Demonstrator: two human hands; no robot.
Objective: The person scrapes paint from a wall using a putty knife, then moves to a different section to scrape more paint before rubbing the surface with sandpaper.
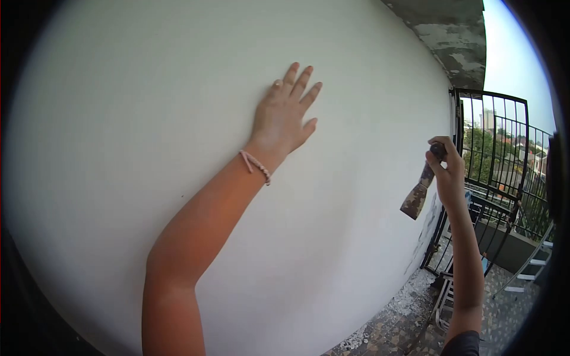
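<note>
My left hand (284, 115) lies flat against a smooth white wall (148, 118), fingers spread and pointing up, a beaded bracelet on the wrist. It holds nothing. My right hand (446, 169) is raised at the right, a little off the wall, with its fingers closed around the handle of a scraper (418, 193). The scraper's stained blade hangs downward and to the left, near the wall's right part.
A black metal railing gate (493, 154) stands at the wall's right end. Below it are a patterned tiled floor (392, 326) with white dust along the wall base, a ladder (531, 264), and a metal frame object. Peeling concrete overhang above right.
</note>
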